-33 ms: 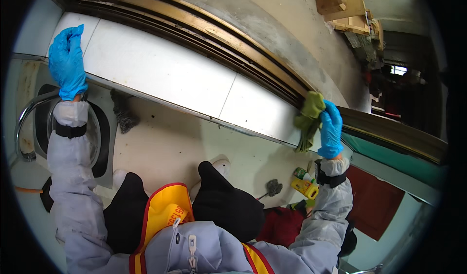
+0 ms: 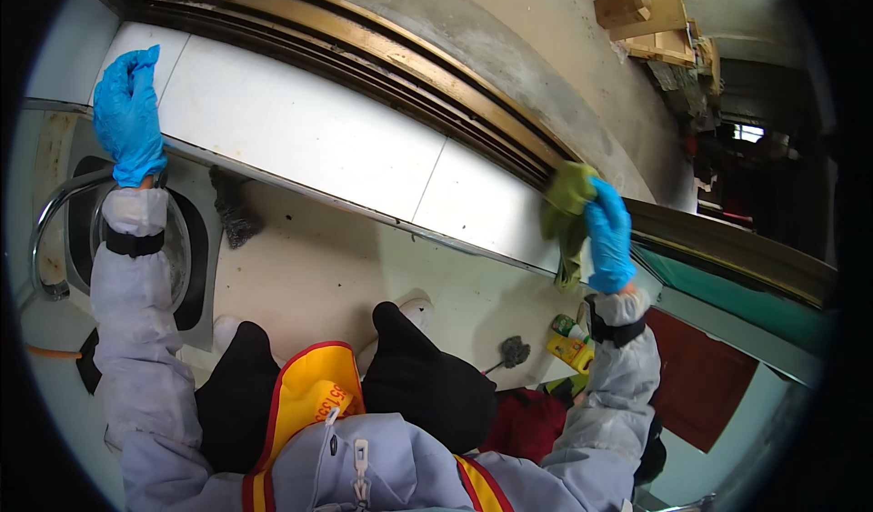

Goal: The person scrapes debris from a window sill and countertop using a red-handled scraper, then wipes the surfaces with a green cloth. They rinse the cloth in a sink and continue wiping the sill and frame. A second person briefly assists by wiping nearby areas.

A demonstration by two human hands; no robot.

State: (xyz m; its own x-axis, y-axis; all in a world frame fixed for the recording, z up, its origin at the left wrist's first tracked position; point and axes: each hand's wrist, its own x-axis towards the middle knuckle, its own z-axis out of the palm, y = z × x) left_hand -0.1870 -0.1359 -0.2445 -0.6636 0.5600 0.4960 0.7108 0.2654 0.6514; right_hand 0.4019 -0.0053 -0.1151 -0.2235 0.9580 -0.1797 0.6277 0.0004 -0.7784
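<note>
My left hand point(image 2: 130, 116), in a blue glove, rests at the left end of the white tiled sill point(image 2: 300, 121). Its fingers are slightly bent and a little apart, with nothing visible in them. At the sill's right end, my gloved right hand point(image 2: 609, 239) grips a green cloth point(image 2: 568, 205). The cloth is bunched at the top against the dark window track point(image 2: 436, 85), and its loose end hangs toward the sill's front edge. Motion blurs the cloth slightly.
Below my left forearm stands a round-seated chrome stool point(image 2: 45, 225). A dark mesh bundle point(image 2: 236, 207) lies near it. A yellow bottle point(image 2: 571, 353) and a grey scrubber point(image 2: 515, 350) are on the floor. Beyond the window lie wooden boards point(image 2: 659, 25).
My right hand has shifted slightly left along the sill with the green cloth. My left hand stays in place.
</note>
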